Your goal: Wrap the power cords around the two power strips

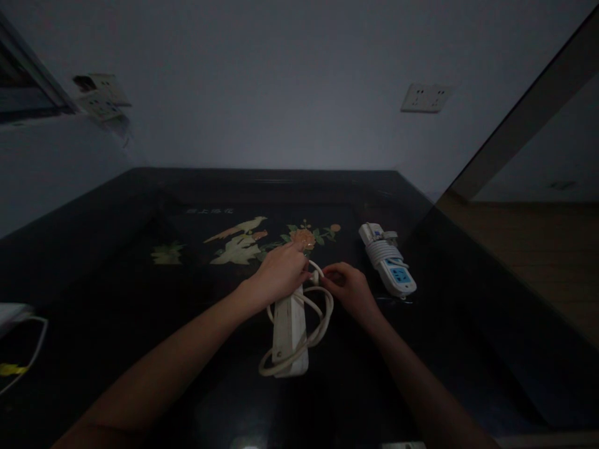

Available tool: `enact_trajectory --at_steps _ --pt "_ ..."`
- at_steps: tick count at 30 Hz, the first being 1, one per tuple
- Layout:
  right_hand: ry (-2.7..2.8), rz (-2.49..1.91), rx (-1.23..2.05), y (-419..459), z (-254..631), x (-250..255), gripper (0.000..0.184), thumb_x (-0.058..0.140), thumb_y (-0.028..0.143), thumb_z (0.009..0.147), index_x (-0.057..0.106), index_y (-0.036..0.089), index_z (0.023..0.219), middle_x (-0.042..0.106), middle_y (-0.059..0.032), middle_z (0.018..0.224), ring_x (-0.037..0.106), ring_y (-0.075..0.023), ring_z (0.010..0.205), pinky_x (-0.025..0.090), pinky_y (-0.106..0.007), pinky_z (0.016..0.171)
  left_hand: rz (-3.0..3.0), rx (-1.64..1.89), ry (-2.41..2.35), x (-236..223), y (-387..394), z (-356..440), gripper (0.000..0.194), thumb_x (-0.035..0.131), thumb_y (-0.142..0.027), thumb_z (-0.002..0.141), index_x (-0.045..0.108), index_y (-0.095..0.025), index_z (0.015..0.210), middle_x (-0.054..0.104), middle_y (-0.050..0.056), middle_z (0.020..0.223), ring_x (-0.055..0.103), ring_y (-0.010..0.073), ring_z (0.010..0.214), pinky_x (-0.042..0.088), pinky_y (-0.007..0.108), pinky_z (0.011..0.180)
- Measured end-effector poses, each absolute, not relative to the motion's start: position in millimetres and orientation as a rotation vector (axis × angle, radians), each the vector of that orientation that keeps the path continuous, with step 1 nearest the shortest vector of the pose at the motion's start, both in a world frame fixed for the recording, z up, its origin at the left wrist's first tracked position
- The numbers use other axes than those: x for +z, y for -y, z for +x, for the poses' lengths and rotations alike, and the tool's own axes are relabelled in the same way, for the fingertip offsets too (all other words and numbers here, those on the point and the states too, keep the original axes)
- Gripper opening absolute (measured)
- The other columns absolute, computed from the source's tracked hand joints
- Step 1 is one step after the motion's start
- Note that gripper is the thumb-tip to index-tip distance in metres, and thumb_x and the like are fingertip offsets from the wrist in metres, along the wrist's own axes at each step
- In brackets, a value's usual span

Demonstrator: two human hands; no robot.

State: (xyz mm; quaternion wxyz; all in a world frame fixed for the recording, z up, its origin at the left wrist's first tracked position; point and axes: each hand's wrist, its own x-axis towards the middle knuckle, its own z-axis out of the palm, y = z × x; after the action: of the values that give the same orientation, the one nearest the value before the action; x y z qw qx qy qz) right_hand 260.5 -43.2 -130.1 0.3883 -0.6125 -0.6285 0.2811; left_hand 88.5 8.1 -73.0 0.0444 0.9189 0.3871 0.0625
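Observation:
A white power strip lies lengthwise on the black tabletop in front of me, its blank face with a screw hole turned up. Its white cord loops loosely around it and out to the right. My left hand is closed over the far end of the strip, with the thumb by the cord; part of its grip is hidden. My right hand pinches the cord close to a small white piece, perhaps the plug, between the two hands.
A second power strip with blue sockets, its cord wrapped around it, lies to the right. At the left edge are a white device and its cable. The black table meets a wall with a socket plate.

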Motion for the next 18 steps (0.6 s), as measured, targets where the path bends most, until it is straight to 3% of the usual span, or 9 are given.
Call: enact_trajectory --at_steps 9,18 --pt "1.566 -1.580 0.696 47 261 -131 0.003 0.061 0.019 0.072 0.060 0.019 0.075 0.067 -0.0022 0.070 0.063 -0.0161 0.064 0.049 -0.027 0.060 2.852 0.136 -1.143 -64 0 94 0.021 0.054 -0.026 0.087 0.070 -0.014 0.081 0.061 0.009 0.087 0.057 0.0247 0.090 0.044 0.033 0.074" --pt "1.483 -1.526 0.836 47 264 -129 0.007 0.060 0.017 0.074 0.061 0.018 0.081 0.069 -0.0041 0.074 0.067 -0.0173 0.069 0.053 -0.030 0.066 2.902 0.136 -1.140 -64 -2 87 0.020 0.057 -0.028 0.086 0.071 -0.016 0.079 0.065 0.009 0.083 0.060 0.0238 0.085 0.043 0.029 0.064"
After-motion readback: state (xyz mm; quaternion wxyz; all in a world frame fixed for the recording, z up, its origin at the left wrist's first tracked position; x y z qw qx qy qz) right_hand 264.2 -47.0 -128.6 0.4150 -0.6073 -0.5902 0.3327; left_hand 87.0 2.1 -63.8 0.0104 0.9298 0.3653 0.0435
